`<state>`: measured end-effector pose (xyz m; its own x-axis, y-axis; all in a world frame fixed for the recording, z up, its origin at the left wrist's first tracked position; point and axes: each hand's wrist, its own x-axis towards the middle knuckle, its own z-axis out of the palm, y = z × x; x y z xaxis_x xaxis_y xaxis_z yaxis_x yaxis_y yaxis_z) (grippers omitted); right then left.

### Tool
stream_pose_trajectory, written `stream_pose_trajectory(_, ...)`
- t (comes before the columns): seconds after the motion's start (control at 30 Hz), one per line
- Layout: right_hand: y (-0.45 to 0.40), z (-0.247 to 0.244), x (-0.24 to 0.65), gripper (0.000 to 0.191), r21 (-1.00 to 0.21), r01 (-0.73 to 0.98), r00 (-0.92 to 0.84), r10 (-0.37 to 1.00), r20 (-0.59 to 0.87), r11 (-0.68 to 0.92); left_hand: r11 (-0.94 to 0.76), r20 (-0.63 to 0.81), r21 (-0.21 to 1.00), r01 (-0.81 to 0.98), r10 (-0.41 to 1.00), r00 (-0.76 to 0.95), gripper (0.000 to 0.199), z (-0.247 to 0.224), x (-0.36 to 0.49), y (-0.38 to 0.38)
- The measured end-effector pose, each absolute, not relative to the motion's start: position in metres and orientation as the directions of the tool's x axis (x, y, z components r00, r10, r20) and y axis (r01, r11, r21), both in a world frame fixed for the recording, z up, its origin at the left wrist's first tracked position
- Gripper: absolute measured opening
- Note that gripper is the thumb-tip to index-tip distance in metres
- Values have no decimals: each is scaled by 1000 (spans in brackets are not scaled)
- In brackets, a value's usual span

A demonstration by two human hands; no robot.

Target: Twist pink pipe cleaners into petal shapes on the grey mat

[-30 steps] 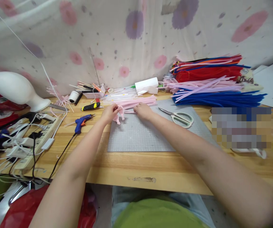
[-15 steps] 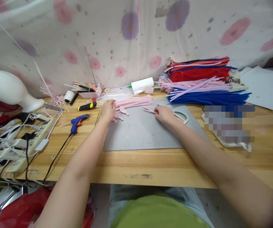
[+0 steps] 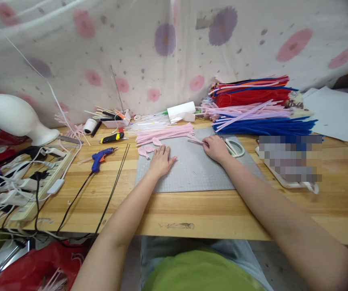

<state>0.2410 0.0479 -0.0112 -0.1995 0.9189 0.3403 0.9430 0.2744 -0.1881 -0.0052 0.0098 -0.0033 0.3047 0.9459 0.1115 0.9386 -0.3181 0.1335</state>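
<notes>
The right hand (image 3: 215,148) hides most of the blades of the scissors (image 3: 242,150) and the near ends of the pink strips (image 3: 195,140), too small to count. Whether the left hand (image 3: 161,161) touches the pink petals (image 3: 156,141) cannot be told; it covers part of the grey mat (image 3: 192,173). Pixelation masks most of a white item (image 3: 292,185). Picture edges cut off the foam head (image 3: 10,119), papers (image 3: 337,115) and red bag (image 3: 34,262), whose contents are unclear.

Wooden table (image 3: 207,210): 1 grey mat (image 3: 189,173), 1 blue glue gun (image 3: 99,158), 1 yellow-black cutter (image 3: 112,138).
</notes>
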Motion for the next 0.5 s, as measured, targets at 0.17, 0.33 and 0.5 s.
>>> stream_pose_trajectory(0.17, 43, -9, 233, 30, -296, 924, -78, 879, 471, 241, -403, 232, 170, 899, 903, 361, 50, -7, -17, 6)
stream_pose_trajectory(0.33, 55, 12, 187, 24, -333, 879, -143, 855, 499, 341, -445, 378, 182, 877, 855, 355, 29, -6, -23, 1)
stream_pose_trajectory(0.5, 77, 22, 119, 27, -252, 824, -412, 843, 346, 507, -354, 477, 276, 894, 858, 192, 24, -5, -32, 0)
